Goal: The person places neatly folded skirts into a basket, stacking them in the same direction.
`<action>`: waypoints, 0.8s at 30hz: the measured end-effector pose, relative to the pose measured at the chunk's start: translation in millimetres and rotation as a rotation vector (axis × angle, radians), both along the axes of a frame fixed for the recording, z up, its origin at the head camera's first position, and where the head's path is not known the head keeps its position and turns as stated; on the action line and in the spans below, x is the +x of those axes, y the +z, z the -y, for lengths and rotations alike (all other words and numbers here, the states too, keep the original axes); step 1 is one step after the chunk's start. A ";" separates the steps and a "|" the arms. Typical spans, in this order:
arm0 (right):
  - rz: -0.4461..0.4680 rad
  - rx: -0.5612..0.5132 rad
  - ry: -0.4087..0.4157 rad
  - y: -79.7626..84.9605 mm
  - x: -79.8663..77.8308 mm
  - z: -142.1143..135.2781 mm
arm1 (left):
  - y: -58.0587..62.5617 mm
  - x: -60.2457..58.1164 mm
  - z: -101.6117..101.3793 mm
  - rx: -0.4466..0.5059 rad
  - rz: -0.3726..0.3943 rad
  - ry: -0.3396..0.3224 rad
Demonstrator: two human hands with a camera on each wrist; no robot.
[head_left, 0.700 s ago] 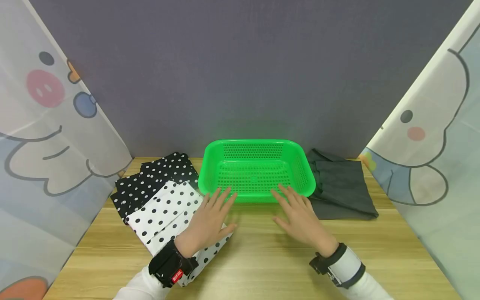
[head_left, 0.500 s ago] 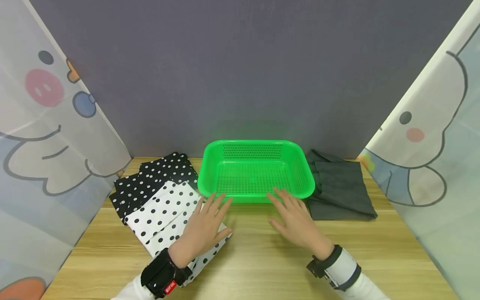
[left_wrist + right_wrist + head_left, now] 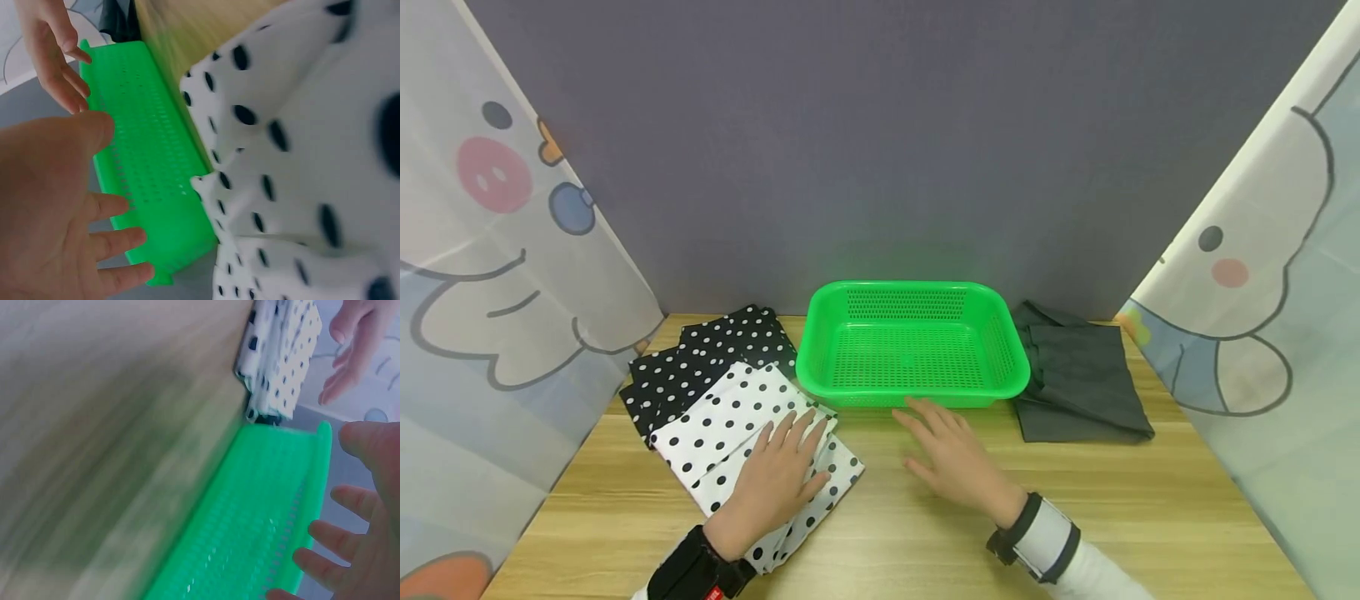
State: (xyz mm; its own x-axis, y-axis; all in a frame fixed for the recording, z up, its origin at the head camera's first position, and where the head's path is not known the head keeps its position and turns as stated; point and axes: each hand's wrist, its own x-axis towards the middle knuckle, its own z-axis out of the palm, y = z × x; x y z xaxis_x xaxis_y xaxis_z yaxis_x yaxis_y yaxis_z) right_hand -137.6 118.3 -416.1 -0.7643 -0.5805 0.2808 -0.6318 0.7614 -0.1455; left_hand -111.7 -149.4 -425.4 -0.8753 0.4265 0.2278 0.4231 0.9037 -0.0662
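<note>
The left hand (image 3: pixel 772 479) has drawn back above the white dotted cloth (image 3: pixel 722 429), fingers extended, holding nothing; the right hand (image 3: pixel 958 462) has swung leftward before the green basket (image 3: pixel 917 392), likewise extended and unladen; so nothing is yet grasped; on the wooden desk (image 3: pixel 1150 517), black dotted cloth (image 3: pixel 730 337) lies left, the basket mid-desk, dark grey cloth (image 3: pixel 1082 383) right; a grey wall (image 3: pixel 880 150) stands behind, between 2 cartoon-print sheets (image 3: pixel 452 333).

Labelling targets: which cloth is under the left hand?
The white cloth with black dots, beneath the left hand; the black fabric has white dots, the grey cloth is plain.
</note>
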 end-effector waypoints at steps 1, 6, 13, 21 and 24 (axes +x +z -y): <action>0.018 0.003 0.007 -1.2 0.6 3.4 | -2.0 1.1 2.0 -0.001 0.005 0.012; 0.044 0.016 0.034 -9.6 1.5 18.5 | -10.2 7.1 9.7 0.017 -0.006 0.046; 0.053 0.038 0.089 -19.6 3.9 37.5 | -20.4 13.0 23.6 0.071 -0.041 0.082; 0.114 0.073 0.132 -24.2 15.6 61.4 | -22.1 12.5 46.9 0.081 -0.036 0.134; 0.100 0.108 0.186 -25.8 20.4 74.1 | -22.9 14.8 57.0 0.097 -0.026 0.167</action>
State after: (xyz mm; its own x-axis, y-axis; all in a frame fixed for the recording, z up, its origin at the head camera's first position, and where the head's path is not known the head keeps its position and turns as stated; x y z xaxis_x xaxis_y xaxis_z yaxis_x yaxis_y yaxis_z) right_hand -117.2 44.2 -441.8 -0.6621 -0.7368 0.1372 -0.7493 0.6475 -0.1386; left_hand -97.0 -206.4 -448.3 -0.9254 0.2511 0.2840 0.2664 0.9637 0.0159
